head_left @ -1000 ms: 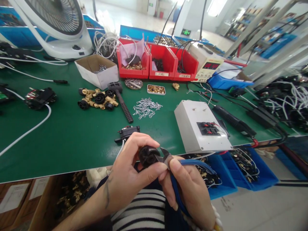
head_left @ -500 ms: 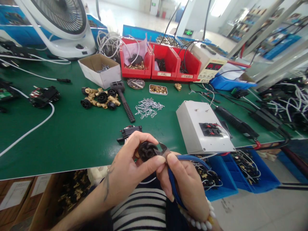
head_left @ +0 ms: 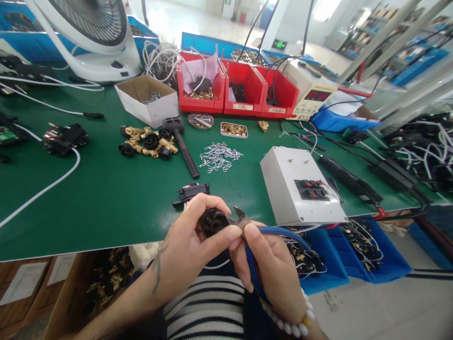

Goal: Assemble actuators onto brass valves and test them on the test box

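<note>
The left hand (head_left: 189, 243) is held raised in front of the torso, palm turned inward, with thumb and fingers curled into a closed pinch. Its forearm (head_left: 120, 302) is extended up from the lower left. The right hand (head_left: 276, 271) is positioned just beside the left, fingers wrapped closed, its thumb tip (head_left: 252, 232) set just beside the left thumb (head_left: 226, 234).

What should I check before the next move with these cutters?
1. Grip of left hand on round black plastic part: ok.
2. Grip of right hand on blue-handled metal cutters: ok.
3. Cutter blades at the part's rim: ok.
4. Blades clear of left thumb: not ok, they lie beside it.
5. What the blades bite on: cannot tell.
6. White plastic box clear of both hands: ok.
</note>
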Available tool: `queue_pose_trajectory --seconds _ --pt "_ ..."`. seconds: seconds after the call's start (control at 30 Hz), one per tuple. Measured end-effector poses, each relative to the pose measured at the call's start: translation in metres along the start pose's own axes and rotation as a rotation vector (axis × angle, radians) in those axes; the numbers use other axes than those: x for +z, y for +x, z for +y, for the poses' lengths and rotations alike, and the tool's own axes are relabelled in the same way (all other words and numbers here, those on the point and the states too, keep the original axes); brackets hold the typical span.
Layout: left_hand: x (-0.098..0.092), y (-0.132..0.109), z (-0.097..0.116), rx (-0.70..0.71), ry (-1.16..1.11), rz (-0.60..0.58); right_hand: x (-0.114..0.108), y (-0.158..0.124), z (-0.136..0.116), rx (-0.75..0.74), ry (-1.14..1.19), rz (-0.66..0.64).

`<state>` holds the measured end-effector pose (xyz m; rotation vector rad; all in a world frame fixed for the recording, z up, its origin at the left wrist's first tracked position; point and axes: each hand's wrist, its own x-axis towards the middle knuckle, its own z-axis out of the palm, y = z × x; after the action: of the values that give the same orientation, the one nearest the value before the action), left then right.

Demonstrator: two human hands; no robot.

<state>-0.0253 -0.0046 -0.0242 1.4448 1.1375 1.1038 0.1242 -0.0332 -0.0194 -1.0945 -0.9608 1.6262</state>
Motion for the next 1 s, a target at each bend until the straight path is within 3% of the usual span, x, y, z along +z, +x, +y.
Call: queue_pose_trajectory --seconds 0.27,0.5,0.67,0.77,1.0 --pt "-0.001 -0.002 -0.008 0.024 -0.029 -0.021 -0.008 0.000 -0.006 0.061 -0.022 -0.079" --pt "-0.001 -0.001 -0.002 0.021 0.045 -0.002 -0.006 0.002 -0.007 0.061 -0.020 -0.097" --pt "0.000 0.003 -0.003 -0.087 -0.241 -0.087 -0.010 0.004 -0.006 0.024 0.017 -0.050" --pt "0.000 0.005 -0.005 -0.100 -0.409 -0.069 -0.014 0.003 -0.004 0.014 0.069 -0.031" --pt "-0.003 0.000 -0.011 -0.037 -0.351 -0.074 -0.013 0.002 -0.002 0.047 0.101 -0.082"
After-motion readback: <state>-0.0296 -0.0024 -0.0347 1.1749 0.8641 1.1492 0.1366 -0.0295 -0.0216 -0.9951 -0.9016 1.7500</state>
